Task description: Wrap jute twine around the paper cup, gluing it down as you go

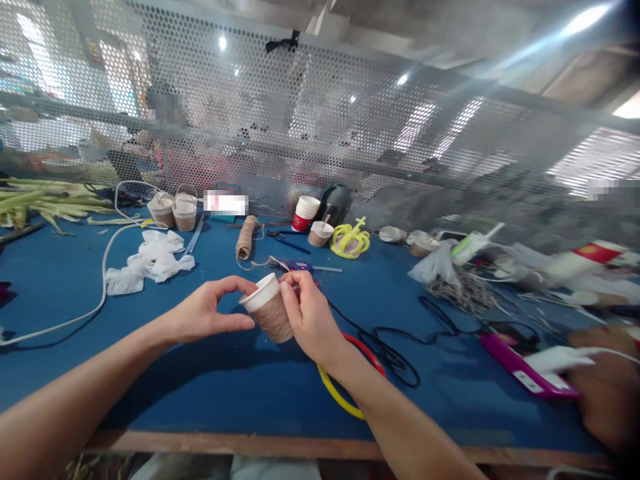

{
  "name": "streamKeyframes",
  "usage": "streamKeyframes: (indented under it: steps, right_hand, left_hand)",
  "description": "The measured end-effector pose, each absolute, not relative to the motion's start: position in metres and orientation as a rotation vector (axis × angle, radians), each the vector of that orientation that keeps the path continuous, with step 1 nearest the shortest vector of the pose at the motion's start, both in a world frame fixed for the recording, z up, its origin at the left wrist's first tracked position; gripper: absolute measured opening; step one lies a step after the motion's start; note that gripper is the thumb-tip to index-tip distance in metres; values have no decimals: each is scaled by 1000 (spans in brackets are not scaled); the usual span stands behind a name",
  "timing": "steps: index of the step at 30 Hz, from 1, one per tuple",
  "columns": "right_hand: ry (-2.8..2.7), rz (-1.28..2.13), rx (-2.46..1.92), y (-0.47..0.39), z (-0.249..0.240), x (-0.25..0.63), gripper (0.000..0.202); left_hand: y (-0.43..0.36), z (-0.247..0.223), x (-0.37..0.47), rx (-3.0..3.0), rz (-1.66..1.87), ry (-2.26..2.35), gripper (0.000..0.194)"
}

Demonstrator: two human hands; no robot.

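A white paper cup (273, 313), its sides wrapped in brown twine below a bare white rim, is tilted between my hands above the table. My left hand (210, 310) curves round its left side, index finger at the rim and thumb beside the wrapped wall. My right hand (313, 317) grips the right side, thumb and fingers pinched near the rim; its other fingertips are hidden. A loose twine strand (275, 261) reaches my right hand from near the roll of twine (245, 239). Behind the hands lies a blue-handled tool (297, 266), partly hidden.
On the blue table (240, 393) are wrapped cups (185, 212), a red-and-white cup (306, 215), pliers (290, 240), a yellow woven piece (350, 240), crumpled white material (153, 257), and black cord (400, 367). A magenta power strip (523, 367) lies right, beside another person's blurred arm (610, 387).
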State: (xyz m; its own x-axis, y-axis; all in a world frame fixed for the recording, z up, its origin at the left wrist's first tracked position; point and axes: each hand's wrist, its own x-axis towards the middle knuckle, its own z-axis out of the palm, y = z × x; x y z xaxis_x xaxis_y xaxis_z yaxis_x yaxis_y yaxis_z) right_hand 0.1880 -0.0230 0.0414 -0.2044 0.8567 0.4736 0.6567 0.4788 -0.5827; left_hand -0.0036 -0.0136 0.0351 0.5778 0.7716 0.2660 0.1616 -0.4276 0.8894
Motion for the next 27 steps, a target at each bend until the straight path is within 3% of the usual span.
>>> streamKeyframes:
  steps: [17, 27]
  right_hand:
    - [-2171, 12, -1178, -27, 30, 177, 9]
    - [-2083, 227, -1091, -31, 34, 181, 6]
  left_hand:
    - [-27, 27, 20, 1767, 853, 942, 27]
    - [-26, 23, 21, 1776, 814, 964, 24]
